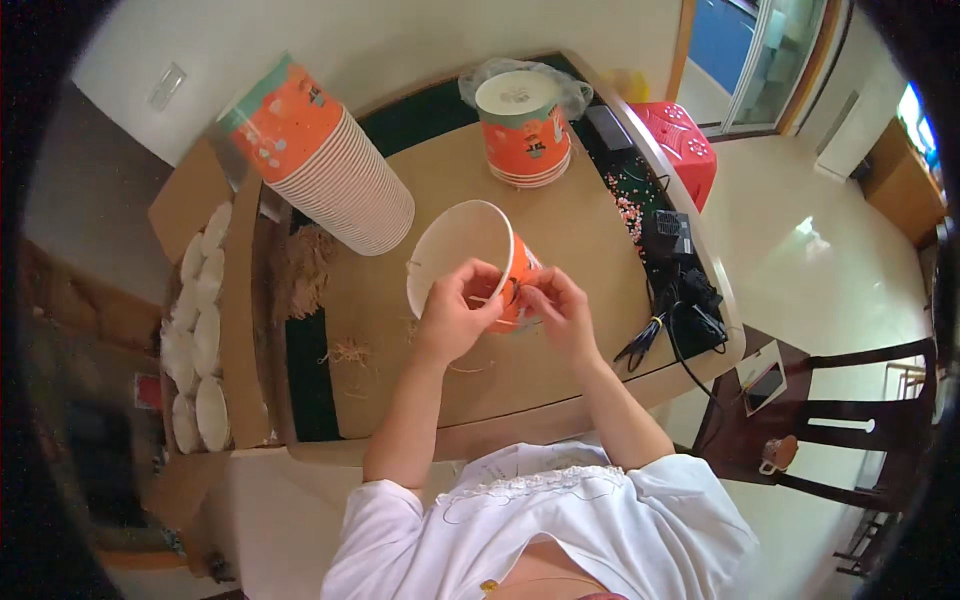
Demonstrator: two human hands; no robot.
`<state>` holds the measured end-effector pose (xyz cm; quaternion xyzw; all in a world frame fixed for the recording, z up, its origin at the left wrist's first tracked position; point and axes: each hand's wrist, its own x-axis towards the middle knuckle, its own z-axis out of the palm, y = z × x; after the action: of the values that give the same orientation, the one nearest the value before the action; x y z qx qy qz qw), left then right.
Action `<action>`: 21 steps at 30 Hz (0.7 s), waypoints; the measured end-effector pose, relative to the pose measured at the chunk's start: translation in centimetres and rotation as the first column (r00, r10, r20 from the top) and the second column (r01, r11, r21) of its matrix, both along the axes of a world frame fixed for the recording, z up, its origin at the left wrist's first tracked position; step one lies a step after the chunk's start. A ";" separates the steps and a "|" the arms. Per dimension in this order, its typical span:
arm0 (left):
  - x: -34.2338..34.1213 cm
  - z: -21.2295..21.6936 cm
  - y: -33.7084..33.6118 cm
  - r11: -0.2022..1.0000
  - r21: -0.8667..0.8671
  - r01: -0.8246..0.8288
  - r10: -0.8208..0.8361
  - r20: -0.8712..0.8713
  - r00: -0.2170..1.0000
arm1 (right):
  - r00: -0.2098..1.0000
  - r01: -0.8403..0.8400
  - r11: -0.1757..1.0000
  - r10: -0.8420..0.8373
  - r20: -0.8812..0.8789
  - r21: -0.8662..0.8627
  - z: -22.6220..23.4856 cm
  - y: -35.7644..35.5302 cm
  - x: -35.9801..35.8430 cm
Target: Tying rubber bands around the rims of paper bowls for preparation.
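A paper bucket, white inside and orange outside, lies tilted in front of me, its mouth facing up and left. My left hand is closed at the near edge of its mouth, fingers inside the rim. Against the orange outer wall, my right hand pinches with thumb and fingertips. A thin pale strand shows near the left fingers, but what the right fingertips hold is too small to make out. Loose tan strands lie on the brown board to the left, beside a larger tan bundle.
A tall nested stack of orange buckets leans at the far left. A shorter stack stands at the back. Left of the table, a carton holds white cups. Black adapters and cables line the right edge, near a wooden chair.
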<state>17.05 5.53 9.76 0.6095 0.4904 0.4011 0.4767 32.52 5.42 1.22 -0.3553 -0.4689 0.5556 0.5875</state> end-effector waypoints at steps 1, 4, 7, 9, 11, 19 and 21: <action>-0.2 -0.2 0.2 1.000 0.001 -0.019 0.019 -0.025 1.000 | 1.000 -0.023 1.000 0.023 0.011 -0.002 0.0 -0.1 -0.3; 0.4 0.4 0.3 0.998 0.000 -0.059 0.059 -0.117 0.991 | 0.999 -0.054 0.998 0.054 -0.007 -0.017 -0.5 -0.5 -0.5; 0.6 0.4 0.3 0.998 0.026 -0.052 0.057 -0.235 0.970 | 0.997 -0.054 0.998 0.055 0.045 -0.023 -0.2 -0.8 -0.3; 0.9 -0.1 0.4 0.998 0.019 -0.067 0.070 -0.260 0.963 | 0.996 -0.043 0.996 0.049 0.071 -0.080 -0.1 -1.0 -0.2; 1.4 -0.6 0.3 0.997 0.010 -0.080 0.080 -0.286 0.955 | 0.999 0.017 0.999 -0.018 -0.038 -0.028 0.5 -1.4 -0.3; 2.6 -1.4 0.5 0.994 0.013 -0.112 0.108 -0.378 0.919 | 0.883 0.117 0.881 -0.304 0.359 0.458 0.6 -2.9 1.1; 3.0 -1.3 0.5 0.993 0.023 -0.116 0.115 -0.392 0.913 | 0.882 0.147 0.919 -0.289 0.371 0.367 0.2 -3.6 0.5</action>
<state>20.03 6.06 8.43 0.6472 0.6111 0.2981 0.3446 33.03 1.84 1.43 -0.4143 -0.6259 0.3100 0.5835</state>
